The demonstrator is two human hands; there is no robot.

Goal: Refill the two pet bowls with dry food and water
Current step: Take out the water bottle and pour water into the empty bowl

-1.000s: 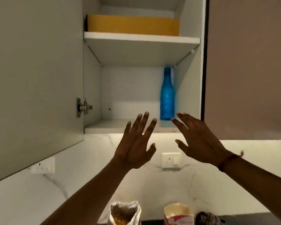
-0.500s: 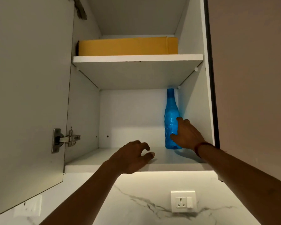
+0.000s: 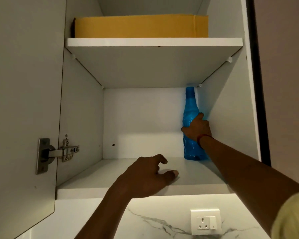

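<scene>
Hand positions, both arms raised
The right hand [image 3: 198, 128] grips the blue bottle [image 3: 190, 107] at mid-body; the left hand [image 3: 148, 176] sits lower left of it, fingers loosely curled.

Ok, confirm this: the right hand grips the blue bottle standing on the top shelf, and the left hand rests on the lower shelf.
Wrong shelf. The head view shows the blue bottle standing on the lower shelf. The right hand does grip it; the left hand rests there too.

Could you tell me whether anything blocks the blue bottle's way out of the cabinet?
Nothing visible does. The right hand grips the bottle at the lower shelf's right rear; the shelf before it is bare, and the left hand rests on it well left.
</scene>
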